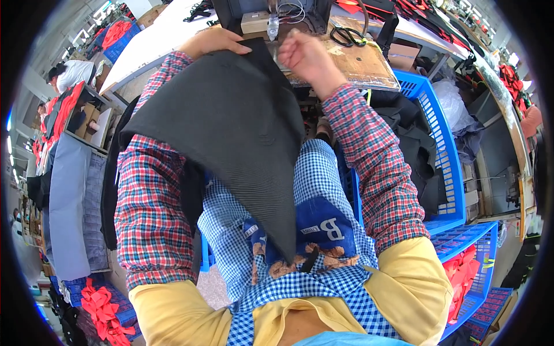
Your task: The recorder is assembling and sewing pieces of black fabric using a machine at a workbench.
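A large dark grey fabric panel [231, 115] with a ribbed lower part hangs from the table edge down over my lap. My left hand [214, 42] is closed on its upper edge, the thumb and fingers lying over the cloth. To the right of that edge, my right hand [304, 57] is raised with its fingers curled together, slightly blurred. Whether something small is pinched in it I cannot make out. Just beyond both hands stands a dark machine [231, 16] with a metal post and a pale box at its base.
Black scissor-like loops [348, 37] lie on the worn wooden board [363, 64] at the right. Below it, a blue crate [444, 144] holds dark fabric pieces. Another blue crate [490, 254] contains red pieces. More red pieces [101, 308] lie at lower left, near a grey hanging cloth [69, 202].
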`<state>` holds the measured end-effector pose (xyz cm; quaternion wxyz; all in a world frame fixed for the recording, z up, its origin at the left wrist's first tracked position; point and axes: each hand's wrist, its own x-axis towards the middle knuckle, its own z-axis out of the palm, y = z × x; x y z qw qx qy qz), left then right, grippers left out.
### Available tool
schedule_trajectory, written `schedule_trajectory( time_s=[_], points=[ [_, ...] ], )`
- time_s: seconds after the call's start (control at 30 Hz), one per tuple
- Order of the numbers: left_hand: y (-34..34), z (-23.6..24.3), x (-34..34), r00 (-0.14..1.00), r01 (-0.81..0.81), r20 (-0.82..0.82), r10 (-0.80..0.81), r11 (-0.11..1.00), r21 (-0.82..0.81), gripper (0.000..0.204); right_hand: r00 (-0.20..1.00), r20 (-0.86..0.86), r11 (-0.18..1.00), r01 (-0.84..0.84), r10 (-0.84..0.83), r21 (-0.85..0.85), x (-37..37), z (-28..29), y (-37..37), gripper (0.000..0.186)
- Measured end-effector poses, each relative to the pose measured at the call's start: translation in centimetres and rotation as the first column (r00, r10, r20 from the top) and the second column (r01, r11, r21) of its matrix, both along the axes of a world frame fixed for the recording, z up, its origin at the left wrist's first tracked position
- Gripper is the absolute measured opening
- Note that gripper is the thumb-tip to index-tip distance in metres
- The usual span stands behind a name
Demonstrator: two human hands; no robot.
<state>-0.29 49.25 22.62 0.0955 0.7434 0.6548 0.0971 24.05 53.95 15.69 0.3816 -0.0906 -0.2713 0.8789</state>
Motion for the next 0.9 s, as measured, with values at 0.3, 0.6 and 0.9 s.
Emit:
schedule_trajectory(
  time_s=[0.3,0.6,0.9],
  points=[
    [-12.7,0.6,8.7,0.802,0.023,0.595,-0.048,0.998,0.050,0.033,0.728,0.477,0.381,-0.313,-0.492,0.870,6.7,3.1,-7.3,0.043],
    [-22.5,2.6,9.8,0.984,0.138,-0.011,-0.180,0.790,-0.597,0.055,0.699,0.128,-0.231,-0.395,-0.704,0.889,17.6,13.0,-11.7,0.031],
    [-27.2,0.1,14.1,0.969,0.065,0.245,0.008,0.955,-0.288,0.043,0.499,-0.069,-0.345,-0.487,-0.864,0.802,19.7,8.4,-16.9,0.065]
  ],
)
